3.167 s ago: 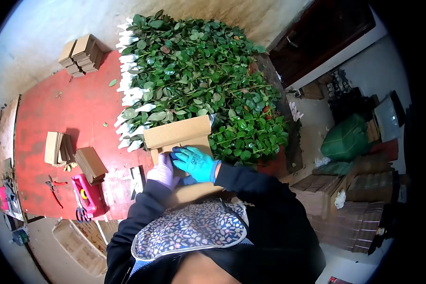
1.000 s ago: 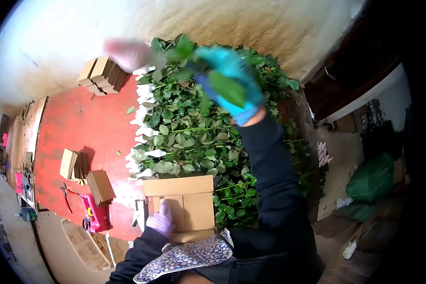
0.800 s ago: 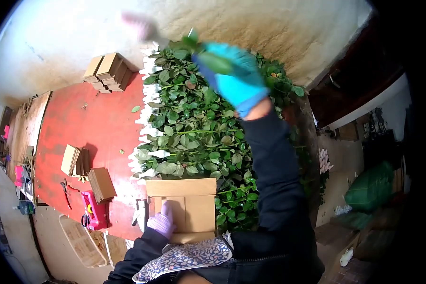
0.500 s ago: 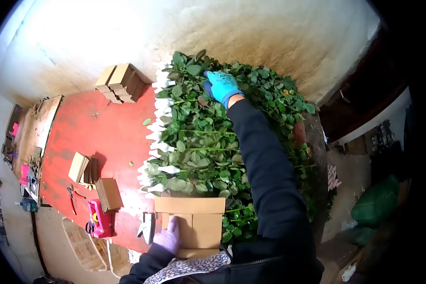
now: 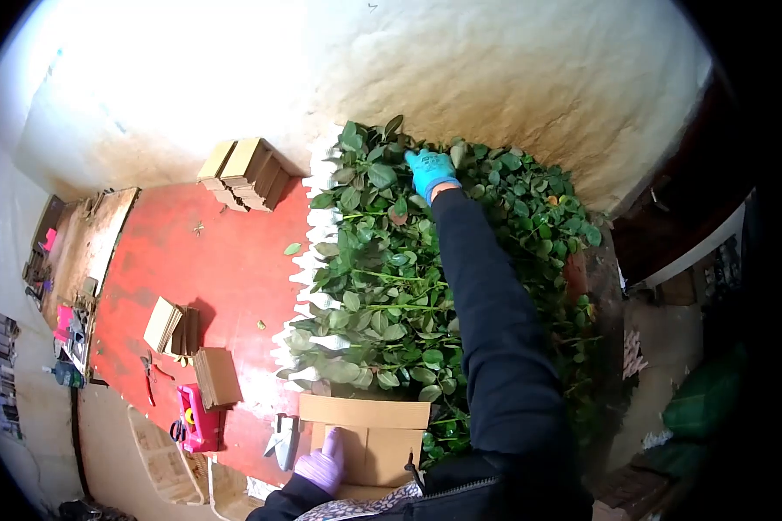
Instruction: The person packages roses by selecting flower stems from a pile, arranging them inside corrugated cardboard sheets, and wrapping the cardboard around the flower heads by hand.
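Note:
My right hand [image 5: 432,173], in a blue glove, reaches to the far end of a wide bed of leafy rose stems [image 5: 391,260]. Its fingers curl in among the leaves; what they hold is hidden. White sleeves [image 5: 323,234] cover the left ends of the stems in a row. In a purple glove, my left hand [image 5: 323,464] is at the left edge of a creased cardboard sheet [image 5: 382,456] at the near side, one digit lying on top and the other fingers mostly hidden. A grey-white stapler-like tool [image 5: 281,441] lies beside this hand.
On the red table [image 5: 235,278] stand a far stack of folded cardboard [image 5: 248,174] and two nearer stacks [image 5: 172,326]. Pliers [image 5: 149,378] and a pink tape dispenser [image 5: 202,418] lie at the left. A wall [image 5: 495,78] closes off the back.
The camera view has shifted, so the whole scene sits lower and further right. My right hand stays at the far leaves, its fingers deeper among them. The left stays on the cardboard.

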The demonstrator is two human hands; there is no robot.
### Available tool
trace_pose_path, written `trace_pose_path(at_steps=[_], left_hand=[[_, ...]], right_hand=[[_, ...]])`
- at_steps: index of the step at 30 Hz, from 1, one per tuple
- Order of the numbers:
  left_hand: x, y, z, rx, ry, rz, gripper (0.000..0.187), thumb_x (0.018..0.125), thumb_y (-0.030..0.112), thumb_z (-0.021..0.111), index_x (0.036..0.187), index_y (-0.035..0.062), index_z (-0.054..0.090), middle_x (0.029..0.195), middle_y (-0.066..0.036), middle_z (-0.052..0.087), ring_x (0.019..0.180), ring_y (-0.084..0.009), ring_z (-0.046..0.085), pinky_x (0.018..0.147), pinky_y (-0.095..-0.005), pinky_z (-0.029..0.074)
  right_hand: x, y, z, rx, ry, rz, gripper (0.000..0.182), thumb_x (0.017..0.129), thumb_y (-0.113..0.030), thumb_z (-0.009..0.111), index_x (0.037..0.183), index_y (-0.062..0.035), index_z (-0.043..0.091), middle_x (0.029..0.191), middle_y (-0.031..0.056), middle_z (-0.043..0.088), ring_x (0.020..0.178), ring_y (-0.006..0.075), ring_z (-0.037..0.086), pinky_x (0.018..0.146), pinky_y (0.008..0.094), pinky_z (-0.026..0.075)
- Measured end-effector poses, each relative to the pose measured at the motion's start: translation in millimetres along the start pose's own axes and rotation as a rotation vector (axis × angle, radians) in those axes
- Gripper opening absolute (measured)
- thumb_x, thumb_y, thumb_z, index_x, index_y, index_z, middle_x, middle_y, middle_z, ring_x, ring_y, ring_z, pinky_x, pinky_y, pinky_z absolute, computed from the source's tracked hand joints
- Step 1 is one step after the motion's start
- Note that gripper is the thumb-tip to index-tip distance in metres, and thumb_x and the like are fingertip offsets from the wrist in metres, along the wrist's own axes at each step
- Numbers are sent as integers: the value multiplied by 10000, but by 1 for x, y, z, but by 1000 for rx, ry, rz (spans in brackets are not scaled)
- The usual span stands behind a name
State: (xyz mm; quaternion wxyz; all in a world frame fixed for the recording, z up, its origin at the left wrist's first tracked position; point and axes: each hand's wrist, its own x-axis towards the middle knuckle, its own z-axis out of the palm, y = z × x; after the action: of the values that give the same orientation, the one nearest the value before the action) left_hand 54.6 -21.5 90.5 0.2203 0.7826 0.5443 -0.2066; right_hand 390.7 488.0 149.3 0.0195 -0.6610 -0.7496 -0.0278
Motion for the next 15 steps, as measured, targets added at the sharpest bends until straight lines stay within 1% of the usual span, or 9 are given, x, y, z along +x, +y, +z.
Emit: trace_pose_path(at_steps=[2,4,6,7,9,10,11,12,15], left_hand=[[1,2,-6,27,-4,22,881,718,297,783,1420,-56,383,1486,-218,382,823,-334,687,659,-443,569],[-1,-1,-9,59,-13,44,886,718,301,782,1422,-57,380,1491,-219,377,831,-337,687,665,-445,569],[-2,-5,-2,-33,195,134,750,814,236,697,1451,8,375,1149,-191,612,619,-294,660,529,-468,538],[-3,-4,-7,-31,201,136,750,814,236,697,1451,8,375,1149,-191,612,619,-294,660,529,-468,538],[-6,1,-17,-34,147,129,839,764,261,753,1456,-2,359,1252,-177,573,686,-290,675,549,-463,544],[-4,2,-19,-40,142,137,839,764,261,753,1456,-2,359,1252,-177,573,686,-290,675,549,-463,544],[-3,3,-21,-19,41,89,891,736,283,771,1456,-21,345,1379,-195,465,776,-315,679,629,-448,557],[-2,4,-24,2,-61,43,944,708,306,789,1457,-40,331,1507,-213,358,866,-340,683,709,-433,569],[1,1,-18,-78,-79,-13,969,702,320,798,1468,-33,322,1514,-201,355,865,-339,682,693,-432,569]], right_hand=[[-7,-3,-3,-117,8,-78,341,807,-96,671,1141,-147,631,1109,158,646,1023,342,654,824,495,505],[-14,-6,3,-186,73,-139,282,810,-107,653,1088,-151,650,1079,146,650,988,327,658,814,488,490],[-35,-5,6,-170,185,-242,154,811,-130,621,955,-167,659,980,118,644,906,323,645,806,475,447],[-49,-7,3,-162,237,-249,146,814,-131,609,947,-170,656,955,113,637,887,322,640,800,472,445],[-78,-10,8,-151,339,-297,134,815,-133,596,931,-172,651,917,105,624,856,314,631,787,461,441],[-92,-10,17,-149,388,-335,129,813,-133,593,923,-171,650,904,102,617,843,308,628,780,454,439],[-103,-10,29,-184,397,-372,148,808,-141,602,947,-170,642,889,86,606,818,285,622,775,437,436],[-116,-12,34,-257,242,-397,230,870,-152,550,1087,-184,620,979,84,621,901,279,628,802,438,423],[-136,-15,51,-334,103,-447,295,906,-128,502,1173,-197,606,987,62,608,912,255,617,790,438,419]])
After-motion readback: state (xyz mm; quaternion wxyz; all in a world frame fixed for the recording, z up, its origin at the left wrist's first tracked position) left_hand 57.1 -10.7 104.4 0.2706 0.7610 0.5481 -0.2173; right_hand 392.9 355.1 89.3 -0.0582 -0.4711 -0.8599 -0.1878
